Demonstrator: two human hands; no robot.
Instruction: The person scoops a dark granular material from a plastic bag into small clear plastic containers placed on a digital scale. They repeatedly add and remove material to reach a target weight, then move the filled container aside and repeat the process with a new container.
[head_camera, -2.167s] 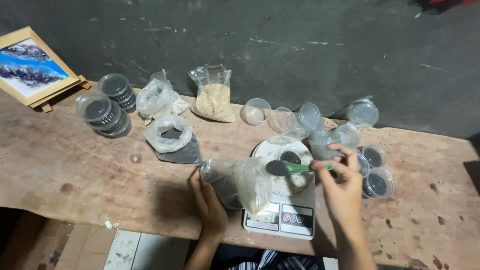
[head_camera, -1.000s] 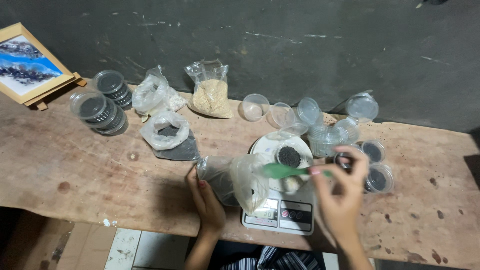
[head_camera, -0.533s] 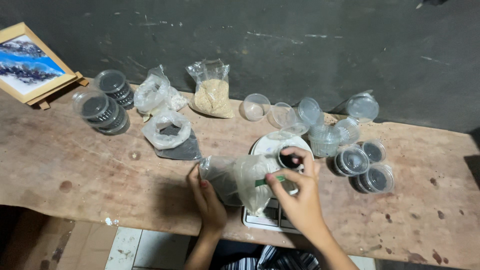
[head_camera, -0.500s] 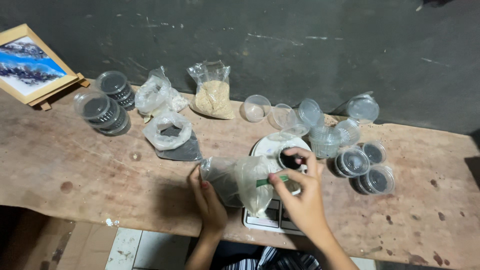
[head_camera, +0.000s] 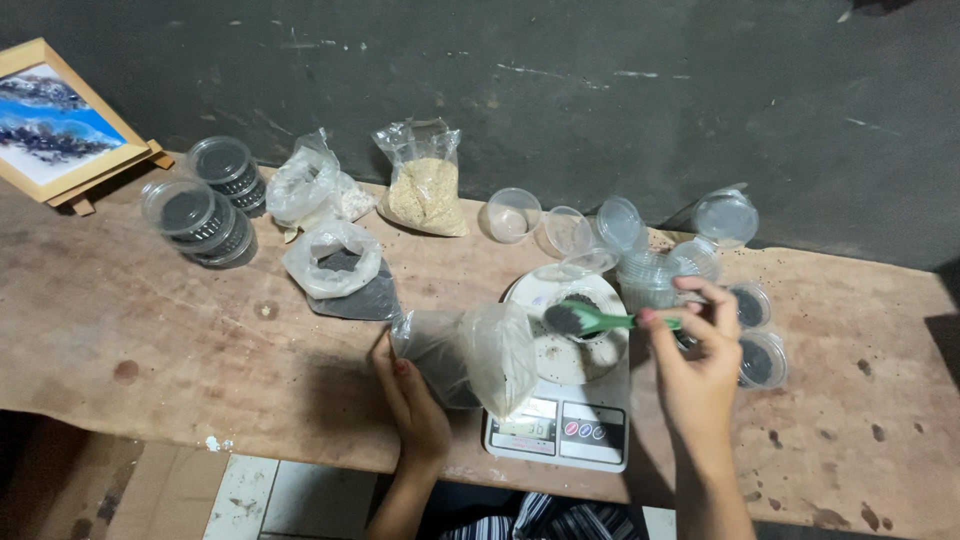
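Scooping dark grains over the kitchen scale (head_camera: 558, 425)

My right hand (head_camera: 697, 372) pinches a green spoon (head_camera: 590, 319) above the scale's white dish (head_camera: 560, 350); my left hand (head_camera: 418, 405) grips the clear plastic bag (head_camera: 470, 352) beside it.

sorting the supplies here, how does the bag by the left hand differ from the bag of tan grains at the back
The bag by the left hand holds dark powder; the tan bag holds pale grains. The dark bag lies tipped with its mouth open toward the scale, steadied by the left hand; the tan bag stands untouched by the wall. Both are clear plastic.
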